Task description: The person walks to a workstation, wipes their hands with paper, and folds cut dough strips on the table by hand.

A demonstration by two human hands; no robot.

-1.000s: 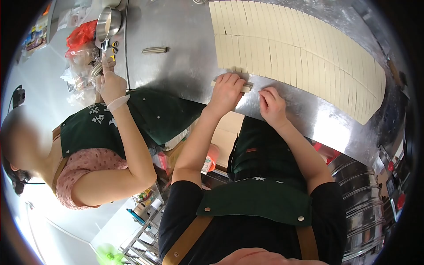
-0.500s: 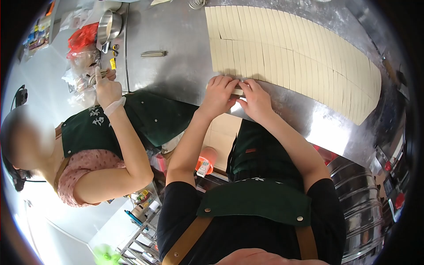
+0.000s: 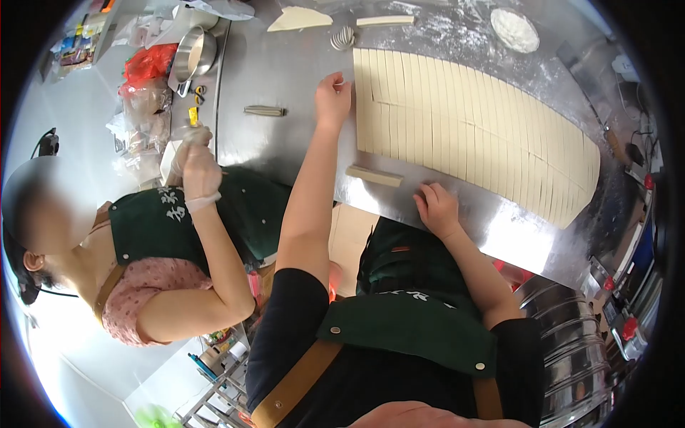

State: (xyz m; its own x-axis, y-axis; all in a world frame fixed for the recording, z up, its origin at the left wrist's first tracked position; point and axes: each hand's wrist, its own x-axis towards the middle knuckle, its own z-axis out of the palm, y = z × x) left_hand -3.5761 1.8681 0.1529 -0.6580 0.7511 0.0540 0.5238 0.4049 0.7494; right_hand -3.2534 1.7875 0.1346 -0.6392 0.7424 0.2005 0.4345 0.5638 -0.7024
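My left hand (image 3: 333, 100) reaches forward just left of a large sheet of pale dough (image 3: 471, 125) cut into many narrow strips. Its fingers are loosely bent, thumb a little apart, and nothing shows between them. A short stack of dough strips (image 3: 374, 176) lies flat on the metal table below the sheet's near edge. Right of that stack, my right hand (image 3: 437, 207) rests near the table's front edge. Its fingers are curled, the thumb is apart from the forefinger, and I see nothing in it.
A co-worker (image 3: 157, 250) stands at the left, gloved hands together. Another strip stack (image 3: 265, 111), a coiled dough piece (image 3: 343, 38), a dough scrap (image 3: 300, 19), a long strip (image 3: 385, 21) and a flour bowl (image 3: 514, 31) are on the table. A metal bowl (image 3: 194, 53) stands back left.
My hands have parted from the strip stack, which now lies free. The left has moved forward, the right back to the right. The view has shifted, and the co-worker's hands have come together.
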